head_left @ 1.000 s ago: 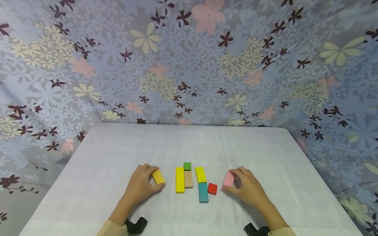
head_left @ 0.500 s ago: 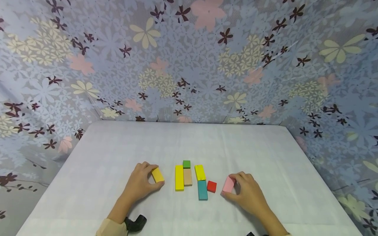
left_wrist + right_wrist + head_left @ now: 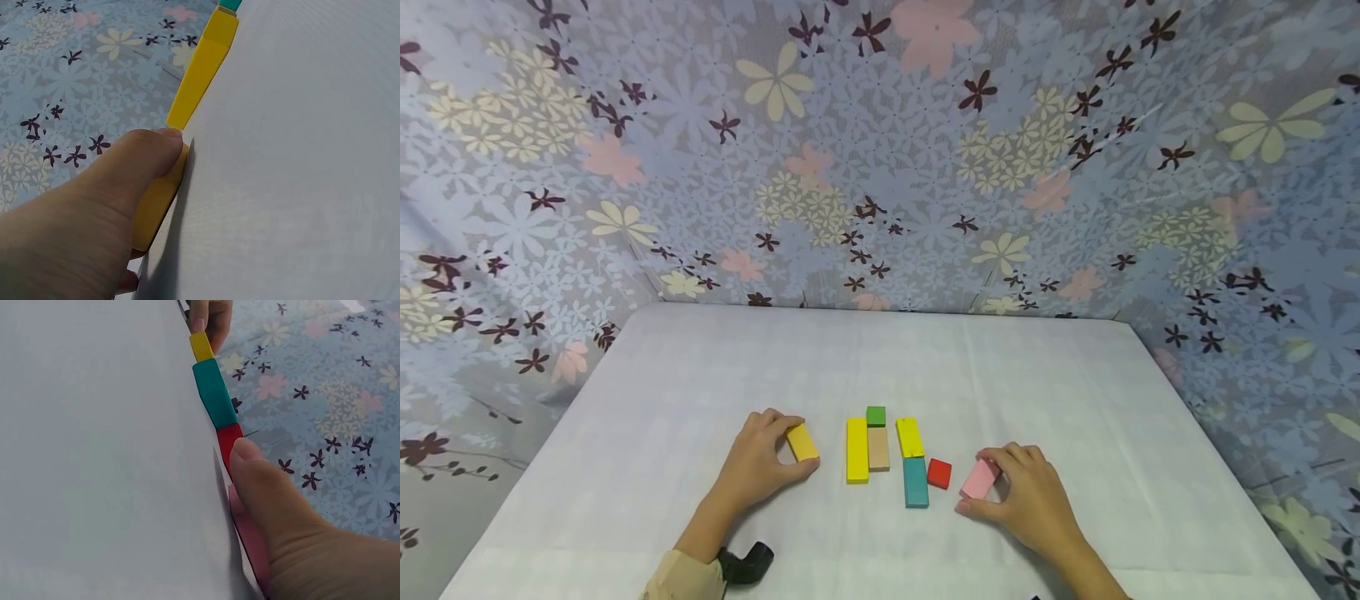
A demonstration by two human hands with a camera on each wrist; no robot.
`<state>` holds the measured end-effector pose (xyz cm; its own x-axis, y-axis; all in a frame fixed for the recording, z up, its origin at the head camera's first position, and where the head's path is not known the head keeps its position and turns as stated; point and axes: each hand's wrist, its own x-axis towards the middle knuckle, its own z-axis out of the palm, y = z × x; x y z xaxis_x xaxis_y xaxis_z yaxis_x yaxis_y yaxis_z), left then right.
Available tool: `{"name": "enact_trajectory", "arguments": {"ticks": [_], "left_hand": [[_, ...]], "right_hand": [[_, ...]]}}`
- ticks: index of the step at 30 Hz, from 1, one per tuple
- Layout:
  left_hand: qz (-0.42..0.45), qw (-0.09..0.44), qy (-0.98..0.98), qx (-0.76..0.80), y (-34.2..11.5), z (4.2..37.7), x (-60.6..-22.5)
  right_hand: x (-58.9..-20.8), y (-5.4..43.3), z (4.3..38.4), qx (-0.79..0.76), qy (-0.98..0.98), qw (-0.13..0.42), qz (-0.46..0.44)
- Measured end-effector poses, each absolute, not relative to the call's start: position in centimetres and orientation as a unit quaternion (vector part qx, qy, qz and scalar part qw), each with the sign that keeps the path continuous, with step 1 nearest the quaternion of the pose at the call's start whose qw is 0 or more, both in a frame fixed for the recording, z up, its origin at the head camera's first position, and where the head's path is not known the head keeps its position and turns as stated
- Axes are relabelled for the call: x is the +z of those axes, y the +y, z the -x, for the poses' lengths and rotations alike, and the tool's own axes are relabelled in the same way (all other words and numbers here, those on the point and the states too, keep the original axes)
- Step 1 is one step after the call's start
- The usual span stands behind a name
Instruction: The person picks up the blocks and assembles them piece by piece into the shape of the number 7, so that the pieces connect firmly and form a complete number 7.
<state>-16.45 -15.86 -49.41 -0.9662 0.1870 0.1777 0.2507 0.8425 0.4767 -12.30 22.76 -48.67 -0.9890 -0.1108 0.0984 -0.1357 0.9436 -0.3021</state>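
My left hand [image 3: 758, 460] pinches a small yellow-orange block [image 3: 802, 442] by its two ends, fingers at the far end and thumb at the near end. The left wrist view shows the thumb lying along this block [image 3: 161, 203]. On the right, my right hand [image 3: 1028, 496] has its fingers and thumb around a pink block [image 3: 980, 479], which lies slanted on the table. The right wrist view shows the pink block [image 3: 247, 534] partly hidden behind the thumb. A red cube [image 3: 939, 473] lies just left of the pink block, apart from it.
Between the hands, a long yellow block [image 3: 857, 451] lies beside a tan block [image 3: 878, 449], with a green cube [image 3: 876, 416] at its far end. A shorter yellow block [image 3: 909, 437] adjoins a teal block [image 3: 916, 482]. White cloth [image 3: 880, 358] covers the table; a flowered curtain [image 3: 880, 167] hangs behind.
My right hand has shifted slightly nearer the body and turned the pink block to a more slanted angle. The left hand keeps its hold on the yellow-orange block.
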Motion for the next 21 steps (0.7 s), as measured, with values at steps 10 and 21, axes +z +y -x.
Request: {"name": "enact_trajectory", "arguments": {"ticks": [10,21], "left_hand": [[0.115,0.055,-0.956,-0.266,-15.97,16.59,-49.58],[0.104,0.052,-0.957,-0.266,-15.93,16.38,-49.69]], "right_hand": [[-48.92,22.81,12.17,0.157,-0.984,0.054,-0.067],[-48.96,22.8,12.18,0.153,-0.984,0.056,-0.07]]}}
